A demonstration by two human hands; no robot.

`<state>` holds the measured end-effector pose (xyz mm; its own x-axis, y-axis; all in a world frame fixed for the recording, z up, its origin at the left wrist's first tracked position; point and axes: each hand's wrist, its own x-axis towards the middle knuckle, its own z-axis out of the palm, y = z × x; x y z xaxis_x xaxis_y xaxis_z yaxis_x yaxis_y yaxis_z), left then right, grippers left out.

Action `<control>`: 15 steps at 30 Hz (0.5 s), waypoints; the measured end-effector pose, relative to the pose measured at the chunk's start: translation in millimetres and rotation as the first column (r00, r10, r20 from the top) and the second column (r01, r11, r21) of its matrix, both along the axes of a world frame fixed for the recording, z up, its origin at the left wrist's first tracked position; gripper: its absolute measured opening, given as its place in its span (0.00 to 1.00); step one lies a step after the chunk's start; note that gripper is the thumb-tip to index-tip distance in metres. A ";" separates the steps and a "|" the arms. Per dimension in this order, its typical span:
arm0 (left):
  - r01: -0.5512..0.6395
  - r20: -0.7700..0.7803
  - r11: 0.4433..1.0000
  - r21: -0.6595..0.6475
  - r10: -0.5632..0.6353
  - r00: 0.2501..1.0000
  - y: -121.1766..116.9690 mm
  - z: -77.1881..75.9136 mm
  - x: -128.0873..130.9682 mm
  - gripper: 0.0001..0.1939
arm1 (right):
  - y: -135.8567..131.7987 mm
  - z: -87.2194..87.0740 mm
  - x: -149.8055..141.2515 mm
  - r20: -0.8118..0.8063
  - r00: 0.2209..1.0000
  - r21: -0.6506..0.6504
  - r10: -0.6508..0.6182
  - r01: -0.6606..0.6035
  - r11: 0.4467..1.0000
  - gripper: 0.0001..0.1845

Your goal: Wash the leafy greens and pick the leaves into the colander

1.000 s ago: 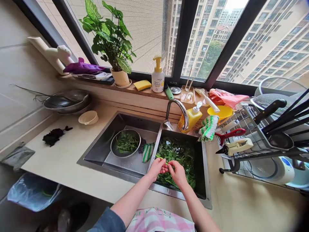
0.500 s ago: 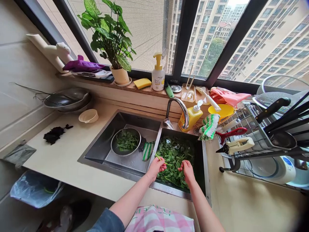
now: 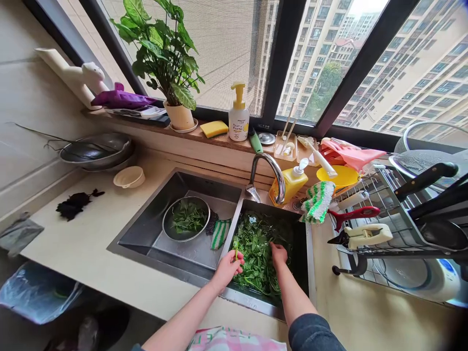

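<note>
Leafy greens [image 3: 256,265] float in water in the right sink basin [image 3: 310,273]. My left hand [image 3: 229,267] is over that basin's front left edge, thumb and fingers pinched on a green stem [image 3: 236,249] that points up. Among the greens on the right side, my right hand [image 3: 279,254] reaches down with its fingers curled together at the leaves; its fingertips are partly hidden. In the left basin [image 3: 146,243], a round metal bowl [image 3: 165,229] holds more picked leaves [image 3: 188,217]. A green-and-white striped cloth [image 3: 220,234] lies beside the bowl.
The faucet [image 3: 268,161] arches over the back of the basins, near a yellow pump bottle [image 3: 292,183]. A dish rack [image 3: 369,195] with knives and scissors [image 3: 365,236] stands at right. On the left counter are a cream bowl [image 3: 129,177] and a dark clump [image 3: 75,205].
My right hand has gone down and forward into the greens. My left hand has moved slightly left and lower, with the stem turned more upright. The view has shifted a little.
</note>
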<state>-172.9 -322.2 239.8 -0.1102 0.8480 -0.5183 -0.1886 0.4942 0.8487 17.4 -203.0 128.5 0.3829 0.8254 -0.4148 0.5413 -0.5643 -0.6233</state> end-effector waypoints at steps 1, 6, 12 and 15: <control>0.008 0.006 1.000 -0.008 -0.008 1.000 0.6 -1.5 1.6 0.11 | -0.4 0.4 1.4 0.023 1.000 0.011 -0.004 0.004 1.000 0.17; 0.064 0.009 0.998 -0.014 -0.064 0.998 -0.9 -9.4 8.0 0.11 | -3.3 3.4 6.3 0.058 0.997 0.083 0.049 -0.053 0.995 0.17; 0.075 0.003 0.996 -0.043 -0.075 0.997 1.8 -10.5 4.7 0.10 | -11.7 26.1 4.8 -0.055 0.994 0.162 0.098 -0.088 0.983 0.13; 0.053 0.006 0.998 0.022 -0.054 0.999 11.5 -3.9 10.4 0.09 | -31.5 54.0 -1.1 -0.362 0.903 0.209 0.233 -0.165 0.964 0.19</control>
